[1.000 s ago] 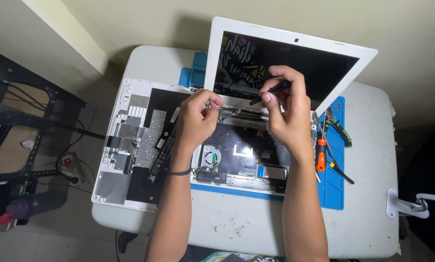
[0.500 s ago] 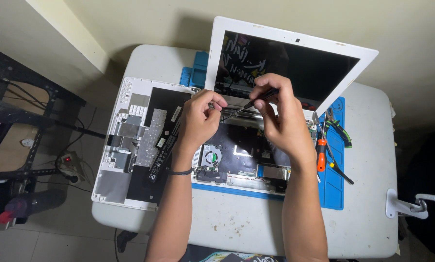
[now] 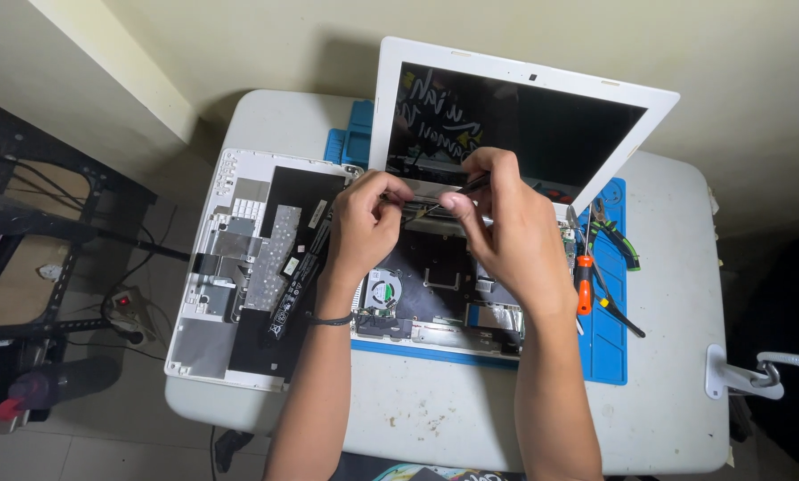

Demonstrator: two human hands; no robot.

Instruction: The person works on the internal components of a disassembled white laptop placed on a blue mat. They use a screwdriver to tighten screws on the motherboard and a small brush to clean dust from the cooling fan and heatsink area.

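Single head-worn view, steeply downward, fairly near, over table (image 3: pixel 649 392), wall ahead

Opened laptop base (image 3: pixel 435 294) on mat (image 3: pixel 609 347), table (image 3: pixel 676 419) centre. Screen (image 3: pixel 515 125) at 12 o'clock. Detached keyboard cover (image 3: pixel 239 276) at 9. Screwdriver (image 3: pixel 583 283), pliers (image 3: pixel 618 233) at 3. Both hands (image 3: pixel 364 223) (image 3: pixel 506 227) over hinge.

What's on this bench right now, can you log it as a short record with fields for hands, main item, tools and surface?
left hand: pinching a small part at the laptop's hinge edge
right hand: holding a thin dark tool at the same spot
main item: opened white laptop, screen upright, fan exposed
removed part: keyboard cover, underside up, left of the laptop
tools: orange-handled screwdriver, green-handled pliers
surface: blue mat on a white table
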